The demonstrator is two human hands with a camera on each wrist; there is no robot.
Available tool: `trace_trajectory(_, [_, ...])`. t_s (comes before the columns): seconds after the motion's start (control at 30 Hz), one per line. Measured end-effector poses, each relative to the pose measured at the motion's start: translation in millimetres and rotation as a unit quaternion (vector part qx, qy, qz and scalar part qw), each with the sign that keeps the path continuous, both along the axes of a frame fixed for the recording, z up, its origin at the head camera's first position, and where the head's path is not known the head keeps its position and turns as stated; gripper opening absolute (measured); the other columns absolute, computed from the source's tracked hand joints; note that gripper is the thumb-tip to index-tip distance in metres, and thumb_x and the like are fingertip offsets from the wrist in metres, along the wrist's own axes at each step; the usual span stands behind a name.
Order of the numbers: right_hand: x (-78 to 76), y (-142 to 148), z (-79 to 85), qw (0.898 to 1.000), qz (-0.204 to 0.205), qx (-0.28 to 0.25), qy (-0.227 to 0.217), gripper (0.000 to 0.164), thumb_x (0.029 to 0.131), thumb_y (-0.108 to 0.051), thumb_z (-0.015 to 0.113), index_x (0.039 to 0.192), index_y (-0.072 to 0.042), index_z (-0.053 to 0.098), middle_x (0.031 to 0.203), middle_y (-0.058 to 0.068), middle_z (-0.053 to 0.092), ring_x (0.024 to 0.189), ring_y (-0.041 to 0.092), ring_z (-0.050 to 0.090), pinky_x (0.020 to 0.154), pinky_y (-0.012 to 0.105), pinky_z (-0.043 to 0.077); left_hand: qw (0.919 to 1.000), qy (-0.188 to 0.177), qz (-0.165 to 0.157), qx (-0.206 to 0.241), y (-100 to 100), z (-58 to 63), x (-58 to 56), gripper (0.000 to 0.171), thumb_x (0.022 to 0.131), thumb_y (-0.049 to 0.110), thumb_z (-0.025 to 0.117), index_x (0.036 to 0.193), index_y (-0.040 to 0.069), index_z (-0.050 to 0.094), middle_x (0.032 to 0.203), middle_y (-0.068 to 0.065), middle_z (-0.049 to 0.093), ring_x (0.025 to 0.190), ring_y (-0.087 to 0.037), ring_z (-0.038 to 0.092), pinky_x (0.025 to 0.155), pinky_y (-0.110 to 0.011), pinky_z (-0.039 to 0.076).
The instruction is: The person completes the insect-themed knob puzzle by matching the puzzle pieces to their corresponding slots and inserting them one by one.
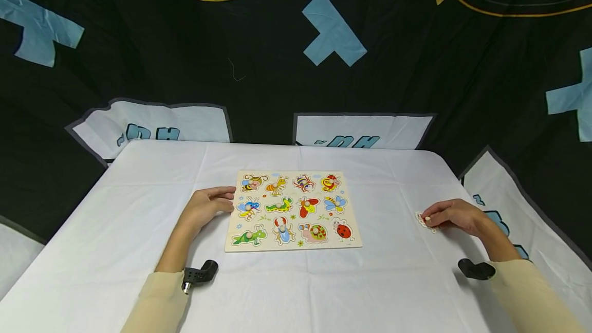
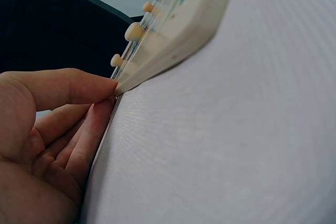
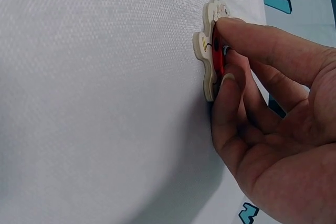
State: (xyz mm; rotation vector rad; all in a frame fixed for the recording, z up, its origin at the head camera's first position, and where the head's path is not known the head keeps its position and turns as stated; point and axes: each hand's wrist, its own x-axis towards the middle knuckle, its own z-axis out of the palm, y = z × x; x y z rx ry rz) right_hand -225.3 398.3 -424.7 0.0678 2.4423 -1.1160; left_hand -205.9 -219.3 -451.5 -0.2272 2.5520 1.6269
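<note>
A wooden peg puzzle board with coloured insect pictures lies flat on the white table. Fingers of my left hand touch its left edge; in the left wrist view, the fingertips of that hand meet right at the rim of the board, with round knobs standing up from its face. Far to the right, my right hand pinches a small puzzle piece. Up close in the right wrist view, this piece has a pale outline, a red part with black spots and a little face, partly covered by fingers.
White cloth covers the table, with free room between the board and the right hand. A black cloth backdrop with blue and yellow shapes rises behind the table. Both wrists carry black cameras.
</note>
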Motion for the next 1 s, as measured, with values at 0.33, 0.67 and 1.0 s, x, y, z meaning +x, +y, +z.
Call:
trace_trajectory(0.33, [-0.8, -1, 0.3, 1.0, -0.004, -0.004, -0.002, 0.029, 0.089, -0.016, 0.072, 0.112, 0.002, 0.074, 0.102, 0.0, 0.07, 0.089, 0.016, 0.06, 0.077, 0.031, 0.054, 1.0, -0.002, -0.001, 0.003, 0, -0.2, 0.1, 0.058, 0.084, 0.011, 0.075, 0.14, 0.012, 0.062, 0.132, -0.014, 0.066, 0.128, -0.029, 0.054, 0.114, -0.051, 0.032])
trace_trajectory(0.67, [-2.3, -10, 5.3, 1.0, 0.011, 0.003, 0.008, 0.033, 0.091, -0.018, 0.072, 0.115, 0.004, 0.072, 0.104, 0.002, 0.071, 0.089, 0.016, 0.063, 0.078, 0.03, 0.055, 1.0, 0.008, -0.003, 0.005, 0, -0.4, 0.1, 0.058, 0.082, 0.01, 0.074, 0.139, 0.009, 0.062, 0.129, -0.015, 0.067, 0.125, -0.028, 0.055, 0.109, -0.045, 0.036])
trace_trajectory(1.0, [-9.1, -30, 9.8, 1.0, 0.025, 0.006, 0.013, 0.034, 0.089, -0.017, 0.072, 0.116, 0.003, 0.072, 0.103, 0.002, 0.071, 0.09, 0.015, 0.063, 0.078, 0.03, 0.054, 0.9999, 0.009, -0.004, 0.007, 0, -1.4, -0.6, 0.057, 0.082, 0.01, 0.074, 0.138, 0.009, 0.063, 0.129, -0.015, 0.067, 0.123, -0.028, 0.056, 0.107, -0.044, 0.036])
